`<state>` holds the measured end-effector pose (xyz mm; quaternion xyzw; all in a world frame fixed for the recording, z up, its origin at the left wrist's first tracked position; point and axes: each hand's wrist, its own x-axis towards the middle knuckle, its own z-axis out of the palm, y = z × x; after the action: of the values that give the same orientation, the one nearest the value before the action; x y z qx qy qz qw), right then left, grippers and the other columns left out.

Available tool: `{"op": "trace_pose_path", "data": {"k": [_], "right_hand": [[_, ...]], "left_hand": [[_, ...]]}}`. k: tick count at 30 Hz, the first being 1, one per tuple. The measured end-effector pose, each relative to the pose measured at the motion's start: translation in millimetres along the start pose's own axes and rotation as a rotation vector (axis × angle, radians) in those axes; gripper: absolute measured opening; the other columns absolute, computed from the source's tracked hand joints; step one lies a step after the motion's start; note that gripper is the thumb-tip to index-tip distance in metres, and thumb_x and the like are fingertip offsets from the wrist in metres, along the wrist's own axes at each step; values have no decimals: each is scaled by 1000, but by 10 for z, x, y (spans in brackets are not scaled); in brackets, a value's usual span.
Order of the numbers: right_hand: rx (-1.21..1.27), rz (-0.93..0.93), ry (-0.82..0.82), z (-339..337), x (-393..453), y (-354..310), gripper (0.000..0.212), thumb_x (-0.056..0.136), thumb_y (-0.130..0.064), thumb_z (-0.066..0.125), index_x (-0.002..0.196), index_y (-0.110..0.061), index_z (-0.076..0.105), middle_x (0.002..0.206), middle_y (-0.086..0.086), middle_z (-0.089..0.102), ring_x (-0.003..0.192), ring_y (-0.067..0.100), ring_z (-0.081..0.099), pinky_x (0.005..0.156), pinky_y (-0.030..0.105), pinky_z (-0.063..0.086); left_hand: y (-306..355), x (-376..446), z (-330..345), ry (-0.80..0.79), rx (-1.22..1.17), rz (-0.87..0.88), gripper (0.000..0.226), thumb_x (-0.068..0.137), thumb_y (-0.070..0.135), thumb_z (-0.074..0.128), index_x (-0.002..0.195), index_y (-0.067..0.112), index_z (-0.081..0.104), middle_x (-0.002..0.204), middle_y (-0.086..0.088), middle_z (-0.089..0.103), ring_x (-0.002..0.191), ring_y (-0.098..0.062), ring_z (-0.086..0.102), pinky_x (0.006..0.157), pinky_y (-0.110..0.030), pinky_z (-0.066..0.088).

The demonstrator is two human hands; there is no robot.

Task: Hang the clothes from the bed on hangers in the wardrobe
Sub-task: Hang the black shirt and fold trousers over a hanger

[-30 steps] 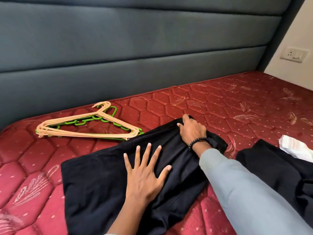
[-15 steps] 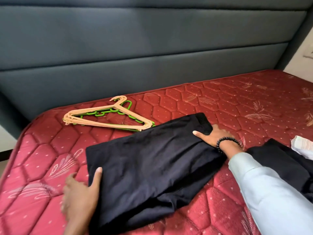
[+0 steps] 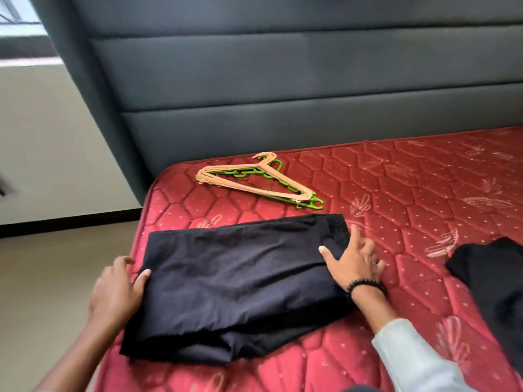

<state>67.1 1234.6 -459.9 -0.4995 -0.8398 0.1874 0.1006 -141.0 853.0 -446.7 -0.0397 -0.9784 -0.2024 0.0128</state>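
Red quilted bed [image 3: 396,193] carries the folded black garment [image 3: 237,281] near its edge: soft, light, floppy, best gripped at both ends. Left hand [image 3: 117,290] pinches one end; right hand [image 3: 352,264] lies flat, fingers spread. Hangers [image 3: 254,179] lie beyond.

I found no text, label, brand, number or sign that I could read anywhere in my view, neither on the folded black cloth garment [image 3: 240,281] nor on the stack of peach and green plastic hangers [image 3: 260,179].
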Motion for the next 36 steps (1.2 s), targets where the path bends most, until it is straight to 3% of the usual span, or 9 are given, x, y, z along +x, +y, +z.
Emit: {"op": "trace_pose_path", "data": {"k": [3, 7, 10, 17, 21, 23, 25, 29, 36], "right_hand": [[-124, -405, 250, 157, -433, -700, 73, 81, -51, 62, 144, -17, 47, 150, 16, 40, 139, 43, 34, 113, 56, 25], [-164, -762, -208, 626, -951, -1518, 72, 94, -51, 5, 157, -25, 28, 165, -4, 22, 151, 29, 18, 123, 50, 11], [-295, -765, -278, 858, -796, -1347, 57, 105, -50, 15, 159, -35, 14, 166, -16, 10, 154, 20, 8, 124, 48, -1], [-396, -510, -192, 593, 31, -486, 59, 102, -59, 18, 158, -41, 10, 165, -20, 8, 154, 16, 6, 124, 49, -6], [-475, -329, -151, 438, 125, -333, 61, 103, -55, 18, 160, -34, 9, 167, -16, 6, 155, 22, 4, 122, 56, -7], [-453, -265, -79, 414, 27, -472, 65, 102, -52, 25, 160, -26, 14, 168, -4, 8, 153, 32, 10, 122, 57, -1], [-393, -401, -30, 429, -268, -773, 67, 97, -52, 26, 157, -21, 26, 166, 5, 20, 148, 36, 22, 120, 58, 8], [-450, -791, -364, 758, -952, -943, 72, 91, -47, 3, 160, -27, 8, 168, -6, 0, 154, 31, 4, 122, 52, 1], [-385, -519, -237, 480, -572, -353, 61, 99, -66, 24, 156, -47, 15, 166, -16, 9, 154, 26, 6, 123, 48, -6]], "left_hand": [[42, -148, 123, 260, 36, 316, 40, 91, 28, 66, 123, 4, 63, 122, -27, 57, 112, -46, 55, 93, -57, 48], [793, -414, 598, 39, 11, 602, 57, 98, 35, 30, 146, 12, 48, 154, -9, 42, 142, -34, 39, 111, -54, 34], [776, -362, 883, -122, 102, 567, 64, 97, 46, 17, 155, 24, 33, 162, 5, 26, 149, -25, 27, 121, -50, 17], [-10, 89, 762, -49, 244, 359, 58, 98, 58, 21, 154, 44, 23, 161, 21, 20, 151, -18, 21, 121, -51, 2], [-252, 230, 456, -159, 301, 153, 54, 103, 51, 21, 156, 46, 10, 167, 0, 8, 153, -33, 8, 120, -60, 0], [-52, 132, 414, -5, 234, 240, 58, 100, 43, 27, 156, 29, 27, 164, -8, 20, 150, -36, 18, 118, -61, 8], [415, -157, 496, 58, 101, 394, 61, 95, 42, 35, 151, 18, 41, 159, -11, 33, 145, -37, 31, 116, -59, 19], [1022, -961, 947, -162, 58, 608, 59, 97, 46, 25, 151, 28, 39, 158, 2, 37, 145, -29, 35, 117, -57, 26], [232, -767, 791, -111, 219, 534, 65, 93, 63, 25, 152, 37, 34, 160, 8, 32, 147, -24, 31, 121, -50, 13]]}}
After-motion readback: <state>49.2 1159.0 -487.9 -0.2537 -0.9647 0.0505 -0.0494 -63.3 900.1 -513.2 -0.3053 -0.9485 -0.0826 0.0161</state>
